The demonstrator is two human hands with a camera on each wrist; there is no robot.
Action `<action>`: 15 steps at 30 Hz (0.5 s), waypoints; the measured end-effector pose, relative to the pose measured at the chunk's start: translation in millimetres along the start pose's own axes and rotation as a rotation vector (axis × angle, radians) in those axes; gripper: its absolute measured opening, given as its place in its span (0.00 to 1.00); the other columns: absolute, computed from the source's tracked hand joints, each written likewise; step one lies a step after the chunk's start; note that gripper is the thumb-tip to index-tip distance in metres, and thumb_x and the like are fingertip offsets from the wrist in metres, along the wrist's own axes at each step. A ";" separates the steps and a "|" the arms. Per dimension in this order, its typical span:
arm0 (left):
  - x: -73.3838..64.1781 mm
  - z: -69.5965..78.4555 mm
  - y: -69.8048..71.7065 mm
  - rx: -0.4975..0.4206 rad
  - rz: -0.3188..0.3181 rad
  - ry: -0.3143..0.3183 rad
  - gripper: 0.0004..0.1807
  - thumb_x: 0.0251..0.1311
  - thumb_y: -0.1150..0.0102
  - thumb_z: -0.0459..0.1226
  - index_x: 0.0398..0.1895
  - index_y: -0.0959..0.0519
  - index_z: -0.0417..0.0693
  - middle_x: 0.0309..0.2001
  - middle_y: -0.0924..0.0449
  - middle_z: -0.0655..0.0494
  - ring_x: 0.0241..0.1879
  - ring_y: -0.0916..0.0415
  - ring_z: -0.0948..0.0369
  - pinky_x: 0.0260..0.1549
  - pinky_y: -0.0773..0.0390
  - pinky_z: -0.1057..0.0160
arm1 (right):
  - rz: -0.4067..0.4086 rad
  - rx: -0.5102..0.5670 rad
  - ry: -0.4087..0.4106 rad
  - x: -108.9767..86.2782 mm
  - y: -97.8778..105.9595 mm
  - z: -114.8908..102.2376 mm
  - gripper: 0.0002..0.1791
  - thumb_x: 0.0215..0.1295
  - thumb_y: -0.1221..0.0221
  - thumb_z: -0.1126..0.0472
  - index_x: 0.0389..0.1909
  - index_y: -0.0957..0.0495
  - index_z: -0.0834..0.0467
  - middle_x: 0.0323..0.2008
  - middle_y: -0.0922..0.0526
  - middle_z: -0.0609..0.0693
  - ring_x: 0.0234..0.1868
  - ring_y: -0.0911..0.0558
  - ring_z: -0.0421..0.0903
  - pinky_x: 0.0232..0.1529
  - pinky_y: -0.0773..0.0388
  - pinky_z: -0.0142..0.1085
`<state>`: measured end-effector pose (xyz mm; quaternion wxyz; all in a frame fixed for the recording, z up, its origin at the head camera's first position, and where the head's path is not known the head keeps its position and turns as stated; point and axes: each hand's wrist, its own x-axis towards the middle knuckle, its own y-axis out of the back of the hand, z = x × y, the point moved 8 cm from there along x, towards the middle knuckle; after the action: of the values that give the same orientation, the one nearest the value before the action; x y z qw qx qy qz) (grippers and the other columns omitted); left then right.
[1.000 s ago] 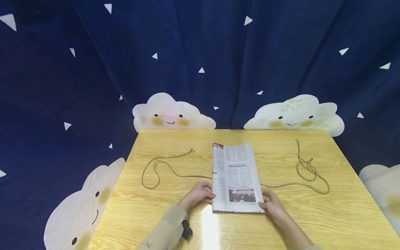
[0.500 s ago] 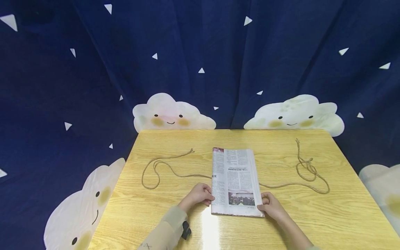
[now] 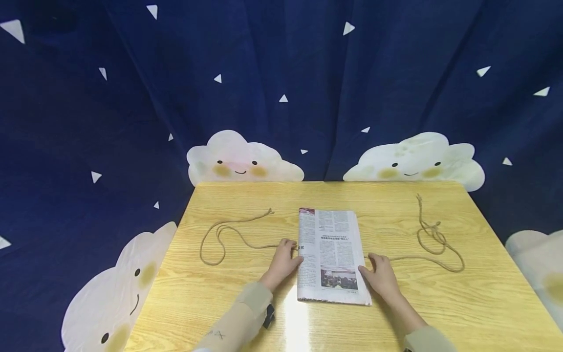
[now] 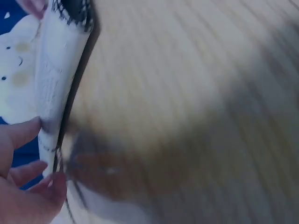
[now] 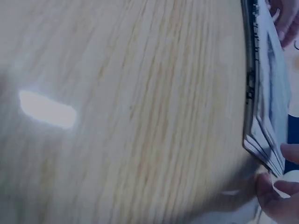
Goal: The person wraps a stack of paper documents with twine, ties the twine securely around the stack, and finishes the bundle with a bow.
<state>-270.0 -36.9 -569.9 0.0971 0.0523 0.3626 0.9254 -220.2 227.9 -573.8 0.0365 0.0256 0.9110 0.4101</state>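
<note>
A folded newspaper (image 3: 332,252) lies flat on the wooden table, printed side up. Beneath it passes a thin brown rope; its left length (image 3: 252,246) and right length (image 3: 411,257) come out on either side. At the paper's left edge is my left hand (image 3: 281,264), its thumb (image 4: 23,133) touching the paper and its fingers spread low near the rope. Along the right edge, my right hand (image 3: 382,276) has its thumb against the paper, with the other fingers (image 5: 268,191) low beside the stacked layers and the rope. The rope under the paper is hidden.
The wooden table (image 3: 440,303) reaches back to a dark blue curtain (image 3: 281,58) with white triangles and smiling clouds. On the right the rope lies in a tangled loop (image 3: 433,237); on the left it bends in a wide curve.
The newspaper has slid slightly toward me, then stopped. Both hands have loosened from its lower edges and moved up along the sides, to where the rope emerges.
</note>
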 end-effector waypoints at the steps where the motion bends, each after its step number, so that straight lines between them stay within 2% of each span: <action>1: 0.4 0.1 -2.1 0.015 0.005 0.005 0.26 0.51 0.37 0.35 0.52 0.30 0.29 0.48 0.32 0.40 0.49 0.32 0.48 0.51 0.29 0.53 | 0.003 -0.014 -0.003 1.4 -2.6 0.1 0.32 0.58 0.41 0.61 0.56 0.39 0.78 0.50 0.36 0.75 0.41 0.27 0.61 0.45 0.28 0.53; 4: -0.3 0.0 -6.6 0.030 0.013 0.025 0.26 0.52 0.37 0.35 0.52 0.30 0.28 0.52 0.33 0.38 0.54 0.35 0.45 0.55 0.32 0.51 | 0.010 -0.039 -0.003 5.3 -8.6 -0.4 0.32 0.57 0.40 0.62 0.57 0.39 0.78 0.50 0.37 0.74 0.38 0.27 0.57 0.41 0.27 0.50; 10: -0.8 -0.5 -8.0 0.114 0.038 0.021 0.23 0.53 0.38 0.37 0.48 0.26 0.29 0.53 0.32 0.37 0.55 0.35 0.44 0.54 0.32 0.50 | 0.041 -0.045 0.023 15.2 -12.4 -6.7 0.28 0.54 0.39 0.66 0.53 0.33 0.78 0.43 0.32 0.69 0.37 0.29 0.56 0.35 0.29 0.46; 15: 4.3 -3.3 -4.5 0.181 0.065 0.027 0.23 0.54 0.38 0.38 0.48 0.25 0.30 0.54 0.32 0.38 0.55 0.34 0.45 0.54 0.31 0.51 | 0.046 -0.047 0.031 27.7 -15.2 -10.6 0.27 0.54 0.38 0.66 0.52 0.32 0.78 0.42 0.30 0.70 0.39 0.27 0.59 0.39 0.27 0.49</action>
<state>-274.1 -34.9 -575.3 0.0572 0.0599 0.4440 0.8922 -248.9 212.1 -579.4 0.0137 0.0395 0.9007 0.4323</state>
